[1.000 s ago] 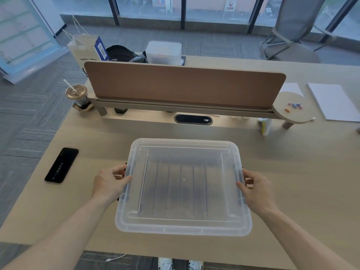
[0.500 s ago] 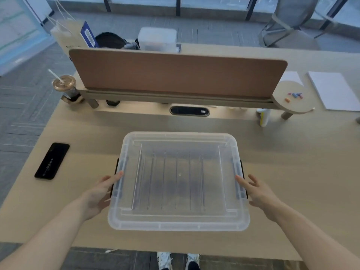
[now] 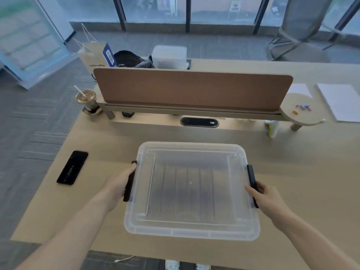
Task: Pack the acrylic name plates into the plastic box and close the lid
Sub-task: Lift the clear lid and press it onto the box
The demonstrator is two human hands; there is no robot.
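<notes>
The clear plastic box [image 3: 191, 190] sits on the table [image 3: 302, 182] straight in front of the person, with its lid [image 3: 191, 152] seated on top and one black latch on each short side. The left hand [image 3: 118, 187] cups the left latch [image 3: 130, 183], its fingers [image 3: 131, 170] held close together and curled along the bar; the right hand [image 3: 269, 198] holds the right latch [image 3: 252, 184], thumb on the lid edge and the other fingers wrapped behind the bar where they are hard to make out. Dark upright ribs show through the lid, probably the name plates standing in a row, though the haze of the plastic keeps me from being sure. The likely failure is a latch that only half catches: if the lid sits crooked on the rim, or a tall plate pushes it up, a clip may seem shut and spring free when the box is lifted. Uneven pressure could also slide the box toward the near table edge, since nothing braces it. By count: one box, one lid, two latches, two hands, about six ribs inside, one phone [image 3: 72, 167] on the left, one lidded cup [image 3: 86, 98] with a straw, and one brown divider panel [image 3: 191, 89]
</notes>
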